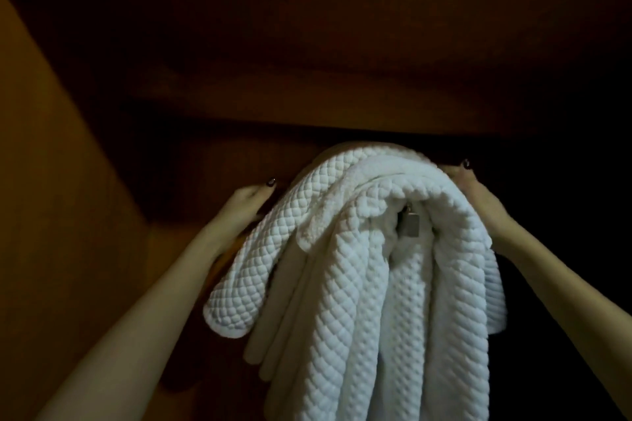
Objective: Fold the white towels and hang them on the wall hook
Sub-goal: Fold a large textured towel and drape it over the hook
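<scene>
A thick white quilted towel hangs bunched in folds, draped over a wall hook; a small metal piece of the hook shows between the folds. My left hand grips the towel's upper left edge from behind, with most of its fingers hidden. My right hand holds the upper right side, its fingers tucked behind the cloth. Both arms reach upward.
A dark brown wooden shelf runs just above the towel. A lighter wooden side panel stands at the left. The space at the right is dark and unreadable.
</scene>
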A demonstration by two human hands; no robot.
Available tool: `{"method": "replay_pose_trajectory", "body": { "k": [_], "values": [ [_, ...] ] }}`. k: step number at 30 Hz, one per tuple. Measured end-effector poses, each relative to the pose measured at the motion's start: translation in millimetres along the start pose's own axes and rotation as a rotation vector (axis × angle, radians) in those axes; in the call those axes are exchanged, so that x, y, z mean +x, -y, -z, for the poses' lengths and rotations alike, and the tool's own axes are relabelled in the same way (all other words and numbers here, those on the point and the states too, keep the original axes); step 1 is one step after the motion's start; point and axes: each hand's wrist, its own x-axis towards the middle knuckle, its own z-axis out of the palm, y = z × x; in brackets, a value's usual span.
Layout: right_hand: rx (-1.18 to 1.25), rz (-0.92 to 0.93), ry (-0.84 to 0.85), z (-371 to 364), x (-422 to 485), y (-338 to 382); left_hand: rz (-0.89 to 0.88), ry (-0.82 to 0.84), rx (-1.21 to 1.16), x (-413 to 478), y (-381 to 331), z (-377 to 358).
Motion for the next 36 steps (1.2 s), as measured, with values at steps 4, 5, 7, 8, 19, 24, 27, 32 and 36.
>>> {"method": "replay_pose_trajectory", "body": {
  "k": [4, 5, 7, 8, 19, 24, 27, 32, 36],
  "values": [
    [-0.047, 0.100, -0.217, 32, -9, -13, -0.323, 0.055, 0.167, -27, -19, -14],
    [-0.090, 0.134, -0.224, 37, -6, -16, -0.342, 0.076, 0.192, -29, -24, -20],
    [-0.187, 0.149, -0.179, 37, 2, -10, -0.366, 0.083, 0.249, -24, -36, -31],
    [-0.230, 0.136, -0.130, 36, 6, -5, -0.361, 0.076, 0.270, -19, -41, -35],
    [-0.456, 0.110, 0.044, 24, 51, 4, -0.442, -0.092, 0.554, 4, -69, -52],
    [-0.353, 0.029, 0.104, 20, 49, 3, -0.267, -0.084, 0.470, 27, -77, -52],
    [-0.179, 0.041, 0.127, 30, 24, -6, -0.225, -0.076, 0.271, 9, -57, -54],
    [-0.070, -0.068, 0.077, 76, -25, -49, -0.232, -0.015, 0.325, -34, 3, -21],
    [-0.095, -0.228, 0.181, 58, -63, -84, -0.149, -0.036, 0.360, -67, 42, -6]
  ]
}}
